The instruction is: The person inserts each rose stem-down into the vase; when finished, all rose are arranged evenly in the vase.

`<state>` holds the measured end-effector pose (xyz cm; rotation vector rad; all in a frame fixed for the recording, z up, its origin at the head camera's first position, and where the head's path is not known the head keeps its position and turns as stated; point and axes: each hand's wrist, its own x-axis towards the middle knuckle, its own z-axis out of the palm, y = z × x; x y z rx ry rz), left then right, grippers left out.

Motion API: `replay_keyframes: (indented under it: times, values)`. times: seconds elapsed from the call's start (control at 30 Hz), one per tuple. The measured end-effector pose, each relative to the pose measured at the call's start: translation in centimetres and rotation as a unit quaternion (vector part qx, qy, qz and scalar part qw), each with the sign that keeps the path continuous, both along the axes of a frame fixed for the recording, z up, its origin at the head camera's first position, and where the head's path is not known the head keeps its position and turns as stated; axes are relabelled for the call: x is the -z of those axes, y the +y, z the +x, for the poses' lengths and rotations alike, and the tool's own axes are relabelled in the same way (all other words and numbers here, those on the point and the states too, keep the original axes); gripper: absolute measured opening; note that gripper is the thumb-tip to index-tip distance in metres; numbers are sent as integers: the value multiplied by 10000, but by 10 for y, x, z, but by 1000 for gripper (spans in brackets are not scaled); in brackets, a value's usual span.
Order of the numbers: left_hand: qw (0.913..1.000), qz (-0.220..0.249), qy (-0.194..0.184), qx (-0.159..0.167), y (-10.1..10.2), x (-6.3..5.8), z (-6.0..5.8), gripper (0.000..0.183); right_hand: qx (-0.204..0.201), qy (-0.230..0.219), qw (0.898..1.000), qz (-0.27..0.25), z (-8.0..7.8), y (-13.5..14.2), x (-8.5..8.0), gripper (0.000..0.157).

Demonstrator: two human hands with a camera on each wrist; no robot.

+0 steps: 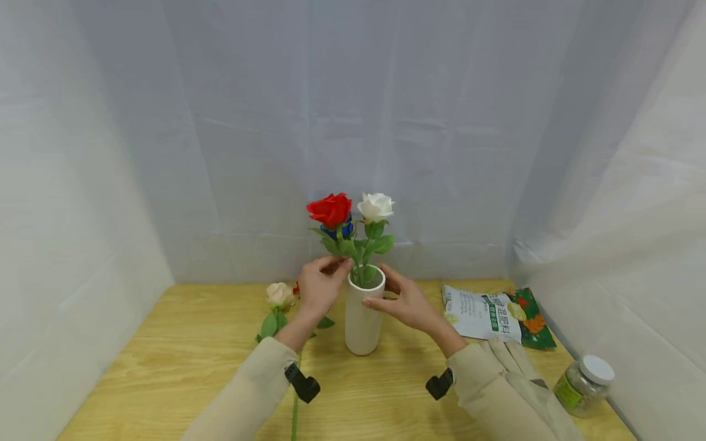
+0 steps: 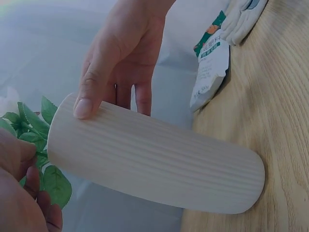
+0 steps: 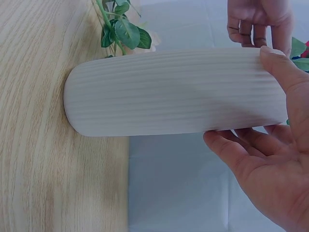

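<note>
A white ribbed vase [image 1: 362,324] stands upright on the table, holding a red rose [image 1: 330,210], a white rose [image 1: 377,207] and a blue flower [image 1: 346,229] partly hidden behind the red one. Around the upper right side of the vase, my right hand [image 1: 410,304] grips it, thumb [image 3: 277,67] near the rim and fingers behind. At the left of the vase's mouth, my left hand [image 1: 320,288] pinches a green rose stem [image 2: 41,153] between thumb and forefinger. Leaves [image 2: 57,186] hang beside those fingers. Which bloom that stem bears I cannot tell.
Left of the vase lies a cream rose [image 1: 280,295] with a long stem, partly under my left forearm; a bit of red shows beside it. At the right are a white and green packet [image 1: 485,312], pale gloves [image 1: 515,361] and a lidded jar [image 1: 584,386]. Pale curtains enclose the table.
</note>
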<state>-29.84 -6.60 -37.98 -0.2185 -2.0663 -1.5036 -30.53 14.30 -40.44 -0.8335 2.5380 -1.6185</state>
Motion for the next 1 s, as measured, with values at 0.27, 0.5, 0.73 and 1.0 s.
replay_keyframes:
  times: [0.27,0.5,0.73,1.0]
  values:
    - [9994,58,-287,205,-5,-1,0,18,-74,47,9999,-95,0,-1,0,80]
    - [9966,71,-585,577,-17,8,4,20,-80,82,9999,-92,-1,-1,0,77]
    - [9934,-182,-894,689,-47,19,9,27,-15,126,9999,-63,-1,0,1,83]
    - [9846,-452,-1580,601,-83,35,14,32,66,84,9999,91,-1,1,0,85]
